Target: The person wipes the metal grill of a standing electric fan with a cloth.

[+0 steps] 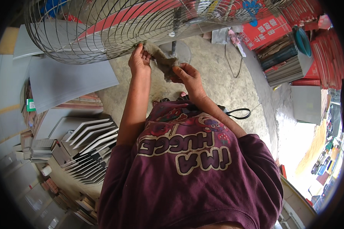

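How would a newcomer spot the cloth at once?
Find the big caged fan across the top of the view. At its lower rim, the right hand pinches the cloth, with the left hand at its upper end. Limp and grey-brown, it stands out from the round base behind it.

Pale, stained concrete floor [214,91] spreads beneath the scene. With the middle of the view as the dial's hub, a round grey fan base [184,51] sits on it at twelve o'clock. A thin dark cord [239,72] curves over it between one and two; a stack of flat sheets [284,71] stands at two. The person's feet [183,94], partly hidden, rest near the hub.
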{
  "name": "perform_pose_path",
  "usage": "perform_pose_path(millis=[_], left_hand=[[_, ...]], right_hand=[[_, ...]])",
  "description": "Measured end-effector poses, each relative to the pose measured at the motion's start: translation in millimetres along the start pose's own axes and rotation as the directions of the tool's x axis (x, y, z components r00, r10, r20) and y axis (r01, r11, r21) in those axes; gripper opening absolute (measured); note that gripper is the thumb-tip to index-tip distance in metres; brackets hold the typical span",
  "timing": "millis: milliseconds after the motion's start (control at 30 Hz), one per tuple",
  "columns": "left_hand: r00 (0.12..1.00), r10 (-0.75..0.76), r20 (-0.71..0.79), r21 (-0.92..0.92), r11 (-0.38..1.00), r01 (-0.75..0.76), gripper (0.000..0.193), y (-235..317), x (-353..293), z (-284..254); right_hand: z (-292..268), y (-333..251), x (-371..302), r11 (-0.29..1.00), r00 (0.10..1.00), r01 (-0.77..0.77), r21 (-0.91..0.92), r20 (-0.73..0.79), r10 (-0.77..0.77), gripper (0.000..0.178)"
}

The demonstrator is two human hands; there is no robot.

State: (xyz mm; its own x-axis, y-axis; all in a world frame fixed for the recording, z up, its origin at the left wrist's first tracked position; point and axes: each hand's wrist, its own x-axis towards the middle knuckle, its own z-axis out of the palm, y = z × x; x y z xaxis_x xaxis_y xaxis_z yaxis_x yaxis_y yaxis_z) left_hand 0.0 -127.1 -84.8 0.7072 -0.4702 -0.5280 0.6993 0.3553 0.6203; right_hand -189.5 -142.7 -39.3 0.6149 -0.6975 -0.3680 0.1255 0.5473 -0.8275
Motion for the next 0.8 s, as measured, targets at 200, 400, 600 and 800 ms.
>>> perform_pose_path(millis=[200,400,600,800], left_hand=[[0.998,0.031,0.061,-0.078,0.997,-0.026,0.025,31.5,-39.5,22.2],[0.986,0.098,0.133,-0.113,0.99,-0.083,0.02,44.1,-63.1,36.2],[0.975,0.144,0.171,-0.083,0.988,-0.131,0.022,35.3,-61.4,27.9],[0.993,0.092,0.079,-0.057,0.995,-0.088,0.013,17.5,-40.4,19.4]], right_hand=[[-0.5,1.0,1.3,1.0,1.0,0.01,-0.001,0.012,-0.01,0.023],[3.1,-2.7,0.8,0.999,0.999,-0.015,-0.042,0.037,0.016,0.022],[3.4,-2.8,1.9,0.999,0.999,0.001,-0.033,0.044,0.0,0.022],[3.5,-3.3,2.8,1.0,0.999,0.004,-0.005,0.033,-0.004,0.02]])
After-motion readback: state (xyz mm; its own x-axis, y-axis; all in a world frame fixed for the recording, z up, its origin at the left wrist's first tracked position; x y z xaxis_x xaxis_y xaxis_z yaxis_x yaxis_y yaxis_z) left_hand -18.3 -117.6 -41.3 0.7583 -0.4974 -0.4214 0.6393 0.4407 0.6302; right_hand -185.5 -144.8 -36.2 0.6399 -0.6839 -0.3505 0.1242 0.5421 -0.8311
